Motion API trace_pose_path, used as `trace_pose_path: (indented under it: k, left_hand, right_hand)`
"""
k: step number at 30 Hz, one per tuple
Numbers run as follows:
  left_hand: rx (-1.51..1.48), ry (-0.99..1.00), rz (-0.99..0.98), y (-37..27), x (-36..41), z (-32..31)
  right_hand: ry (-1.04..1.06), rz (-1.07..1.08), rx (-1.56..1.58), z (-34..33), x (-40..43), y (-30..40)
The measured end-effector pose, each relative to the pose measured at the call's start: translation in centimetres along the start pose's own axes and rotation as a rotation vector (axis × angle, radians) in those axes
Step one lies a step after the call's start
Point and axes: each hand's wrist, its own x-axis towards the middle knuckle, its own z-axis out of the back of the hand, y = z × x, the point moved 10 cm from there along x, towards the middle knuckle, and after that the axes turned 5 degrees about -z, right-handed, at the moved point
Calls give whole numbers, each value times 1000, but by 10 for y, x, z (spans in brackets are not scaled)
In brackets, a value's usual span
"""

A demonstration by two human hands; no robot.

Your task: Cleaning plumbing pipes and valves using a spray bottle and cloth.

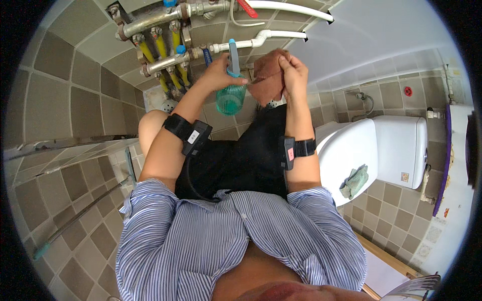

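Observation:
My left hand (222, 75) is around the neck of a green translucent spray bottle (230, 98) with a grey and light-blue trigger head, held upright above the tiled floor. Close to its right, my right hand (295, 75) grips a reddish-brown cloth (268, 77) by its upper right part, and the rest of the cloth hangs down. Cloth and bottle are near each other; whether they touch I cannot tell. A folded green cloth (354, 182) lies on the closed lid of the white toilet (350, 150).
Metal manifold pipes (162, 20) with valves and yellow pipes are on the tiled wall ahead. White pipes (290, 7) run right into a pale panel (361, 37). The toilet tank (401, 150) stands at the right. A long thin pole (83, 212) is at the left.

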Motion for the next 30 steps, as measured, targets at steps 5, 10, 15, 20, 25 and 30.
trace_pose_path:
  k: [5, 10, 15, 20, 25, 30]
  left_hand:
    - [-56, -113, -55, -25, -13, -2]
    - [-41, -156, 12, -26, -22, -11]
    - [-7, -108, -43, -19, -18, -14]
    - [-12, -62, -7, 0, -18, -13]
    - [-27, -38, -27, -18, -13, -7]
    - [7, -92, -76, -33, -6, 10]
  right_hand:
    - [-121, 8, 295, 24, -26, -11]
    - [-127, -124, 378, 32, -31, -24]
    - [-161, -51, 310, 44, -28, -11]
    - [-25, -105, 437, 17, -20, -13]
    - [-13, 222, 200, -8, 2, 41]
    - [102, 563, -83, -62, 22, 101]
